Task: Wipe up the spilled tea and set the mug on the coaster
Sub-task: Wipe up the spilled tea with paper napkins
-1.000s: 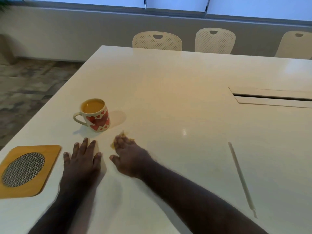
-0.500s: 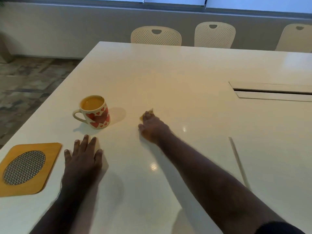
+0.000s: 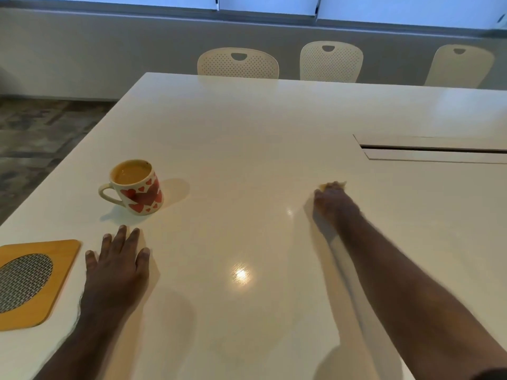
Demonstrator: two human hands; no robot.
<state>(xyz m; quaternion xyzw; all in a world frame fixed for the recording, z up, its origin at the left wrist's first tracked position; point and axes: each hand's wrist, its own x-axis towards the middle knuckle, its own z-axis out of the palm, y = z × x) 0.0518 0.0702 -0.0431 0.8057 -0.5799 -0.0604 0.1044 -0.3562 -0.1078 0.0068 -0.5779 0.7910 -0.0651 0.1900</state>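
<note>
A cream mug (image 3: 137, 192) with red hearts stands upright on the white table (image 3: 247, 127), filled with milky tea, handle to the left. A wooden coaster (image 3: 52, 272) with a metal mesh centre lies at the left front edge. My left hand (image 3: 116, 266) rests flat on the table between coaster and mug, fingers spread, holding nothing. My right hand (image 3: 333, 202) is stretched far to the right, closed over a small yellowish cloth (image 3: 333, 185) that peeks out past the fingers and presses on the table. No spill is visible on the surface.
A recessed cable slot (image 3: 433, 150) sits in the table at the right. Three cream perforated chairs (image 3: 238, 63) stand along the far edge. The table's left edge drops to a patterned floor (image 3: 33, 138).
My right hand has swept the cloth from just below the mug out to the right and farther away. My left hand has stayed flat. The mug and coaster have not moved.
</note>
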